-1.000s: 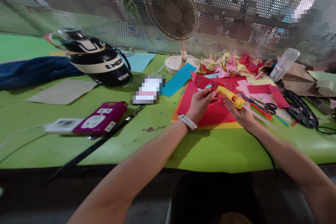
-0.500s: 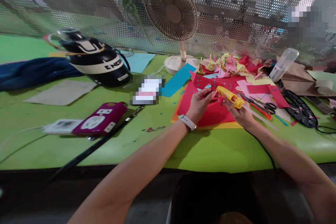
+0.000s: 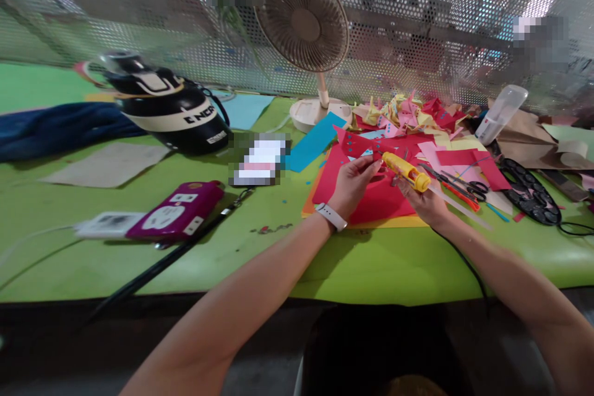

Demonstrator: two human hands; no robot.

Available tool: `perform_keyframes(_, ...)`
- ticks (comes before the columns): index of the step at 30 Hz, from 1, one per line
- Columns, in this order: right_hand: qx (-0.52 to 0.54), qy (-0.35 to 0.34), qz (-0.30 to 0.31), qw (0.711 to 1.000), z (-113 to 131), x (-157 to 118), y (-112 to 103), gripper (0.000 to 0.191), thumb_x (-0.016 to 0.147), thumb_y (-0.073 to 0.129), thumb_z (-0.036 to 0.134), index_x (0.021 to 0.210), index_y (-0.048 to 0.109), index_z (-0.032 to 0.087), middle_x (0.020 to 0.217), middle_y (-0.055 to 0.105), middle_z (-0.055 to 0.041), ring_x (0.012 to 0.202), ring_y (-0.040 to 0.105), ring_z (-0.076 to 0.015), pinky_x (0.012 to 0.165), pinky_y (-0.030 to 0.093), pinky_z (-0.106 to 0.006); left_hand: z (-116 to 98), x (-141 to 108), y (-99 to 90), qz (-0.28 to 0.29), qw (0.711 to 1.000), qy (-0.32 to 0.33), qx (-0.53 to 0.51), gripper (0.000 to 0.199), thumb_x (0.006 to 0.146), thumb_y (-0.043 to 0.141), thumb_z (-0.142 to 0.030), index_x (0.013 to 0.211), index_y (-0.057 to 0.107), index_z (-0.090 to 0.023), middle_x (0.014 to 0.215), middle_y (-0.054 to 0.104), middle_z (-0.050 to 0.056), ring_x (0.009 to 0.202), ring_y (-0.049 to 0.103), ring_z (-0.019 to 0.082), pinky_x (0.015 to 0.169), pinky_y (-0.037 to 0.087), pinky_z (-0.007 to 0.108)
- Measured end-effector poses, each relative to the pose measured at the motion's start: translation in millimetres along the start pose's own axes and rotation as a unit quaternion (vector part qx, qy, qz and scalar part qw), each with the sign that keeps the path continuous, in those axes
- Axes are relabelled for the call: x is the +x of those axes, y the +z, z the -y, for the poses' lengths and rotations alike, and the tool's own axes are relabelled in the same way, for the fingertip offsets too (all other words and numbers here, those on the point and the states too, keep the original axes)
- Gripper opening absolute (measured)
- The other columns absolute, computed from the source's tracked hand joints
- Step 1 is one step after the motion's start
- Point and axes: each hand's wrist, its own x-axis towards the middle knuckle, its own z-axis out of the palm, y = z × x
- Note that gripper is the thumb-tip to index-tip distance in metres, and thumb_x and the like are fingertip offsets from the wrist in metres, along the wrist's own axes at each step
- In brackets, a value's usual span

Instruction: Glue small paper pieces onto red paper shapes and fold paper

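Observation:
My right hand (image 3: 424, 198) is closed round a yellow glue gun (image 3: 406, 172), with a pale glue stick (image 3: 457, 203) poking out of its back end. Just left of the gun's front end, my left hand (image 3: 356, 180) has its fingers pinched together; what they hold, if anything, is too small to make out. Both hands are above red paper sheets (image 3: 369, 207) lying on orange sheets. A red piece with blue dots (image 3: 350, 143) lies just beyond my left hand. Scissors (image 3: 459, 182) lie to the right of the gun.
A fan (image 3: 304, 18) stands behind a blue strip (image 3: 318, 142) and a pile of folded paper (image 3: 408, 112). On the left are a black jug (image 3: 180, 117), a phone (image 3: 262, 159) and a purple power strip (image 3: 176, 213). At right are a clear bottle (image 3: 501, 114) and a black tray (image 3: 531, 192).

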Motion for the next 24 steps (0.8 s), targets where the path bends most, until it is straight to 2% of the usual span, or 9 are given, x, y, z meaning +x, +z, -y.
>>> perform_keyframes(12,-0.005,-0.008,0.001,1.000,1.0,1.1,-0.3,0.032,0.085,0.053,0.053,0.076,0.047,0.022,0.060,0.046,0.0038,0.051,0.043,-0.0119,0.052,0.037,-0.028,0.6,1.1,0.4,-0.005,1.000,0.006,0.003,0.033,0.062,0.082,-0.042,0.082,0.072,-0.018,0.081,0.072,0.002,0.076,0.068,0.016,0.079,0.058,0.034)
perform_keyframes(21,-0.010,0.007,0.029,1.000,-1.1,0.0,-0.4,0.034,0.084,0.056,0.056,0.081,0.053,0.022,0.063,0.054,0.0003,0.060,0.054,-0.0166,0.057,0.042,-0.029,7.2,7.8,-3.4,-0.017,0.999,0.031,0.030,0.035,0.059,0.083,-0.042,0.081,0.073,-0.016,0.078,0.070,0.001,0.071,0.066,0.014,0.073,0.059,0.032)
perform_keyframes(24,0.019,0.002,0.037,0.999,-2.4,-1.0,-2.3,0.035,0.084,0.056,0.057,0.080,0.054,0.023,0.063,0.053,0.0005,0.058,0.051,-0.0155,0.054,0.040,-0.028,5.3,7.0,-2.1,-0.016,0.999,0.031,0.034,0.032,0.060,0.083,-0.041,0.077,0.071,-0.016,0.078,0.070,0.001,0.070,0.066,0.014,0.071,0.059,0.030)
